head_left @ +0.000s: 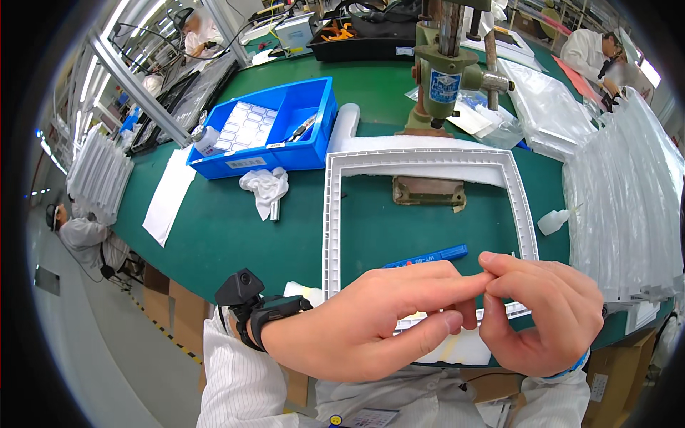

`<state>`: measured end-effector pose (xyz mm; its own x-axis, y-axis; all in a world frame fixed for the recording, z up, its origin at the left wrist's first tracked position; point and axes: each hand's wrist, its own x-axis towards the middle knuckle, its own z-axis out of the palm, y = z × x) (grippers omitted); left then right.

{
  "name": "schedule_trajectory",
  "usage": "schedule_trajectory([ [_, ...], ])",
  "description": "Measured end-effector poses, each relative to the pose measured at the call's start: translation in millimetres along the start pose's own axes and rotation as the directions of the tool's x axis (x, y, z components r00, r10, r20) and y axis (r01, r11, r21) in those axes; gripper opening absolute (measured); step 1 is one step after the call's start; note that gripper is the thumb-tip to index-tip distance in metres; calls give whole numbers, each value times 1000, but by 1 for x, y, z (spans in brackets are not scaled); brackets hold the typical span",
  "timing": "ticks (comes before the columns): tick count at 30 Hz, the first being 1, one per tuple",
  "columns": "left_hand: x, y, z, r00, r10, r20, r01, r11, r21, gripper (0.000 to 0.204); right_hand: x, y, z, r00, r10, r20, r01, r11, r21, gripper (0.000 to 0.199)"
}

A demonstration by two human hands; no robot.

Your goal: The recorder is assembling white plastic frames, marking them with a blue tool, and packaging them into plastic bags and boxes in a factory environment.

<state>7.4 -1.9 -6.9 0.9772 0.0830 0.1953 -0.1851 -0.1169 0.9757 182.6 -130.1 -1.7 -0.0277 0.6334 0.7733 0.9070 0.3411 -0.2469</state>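
My left hand [378,321] hovers over the near side of a white ribbed plastic frame [332,214], its index finger and thumb stretched out with a gap between them. The tip of that index finger meets my right hand [546,314]. The right thumb and fingers are curled into a pinch there; whatever they hold, if anything, is too small or hidden. Inside the frame, just beyond my left hand, lies a blue marker-like stick [428,257]. The frame rests flat on the green table [285,235], its near side partly covered by my hands.
A blue divided bin [250,158] stands at the left, with a crumpled white cloth [265,187] before it. A green metal press [444,78] rises behind the frame. On the right are a small white bottle [553,222] and stacked plastic-wrapped parts [628,207]. Other people work farther off.
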Motion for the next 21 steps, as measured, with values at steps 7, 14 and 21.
schedule_trajectory([
  [7, 0, 2, 0, 1000, -18, -17, 18, 999, 26, 44, 2, -1, -4, 998, 48, 36, -50, 998, 37, 21],
  [14, -2, 5, 4, 992, -75, -99, 52, 976, -210, 42, 0, 4, -7, 986, 165, 38, -169, 959, 229, 25],
  [21, -3, 5, 3, 994, -79, -74, 50, 942, -331, 40, 4, 18, -9, 991, -92, 99, 57, 949, 311, 27],
])
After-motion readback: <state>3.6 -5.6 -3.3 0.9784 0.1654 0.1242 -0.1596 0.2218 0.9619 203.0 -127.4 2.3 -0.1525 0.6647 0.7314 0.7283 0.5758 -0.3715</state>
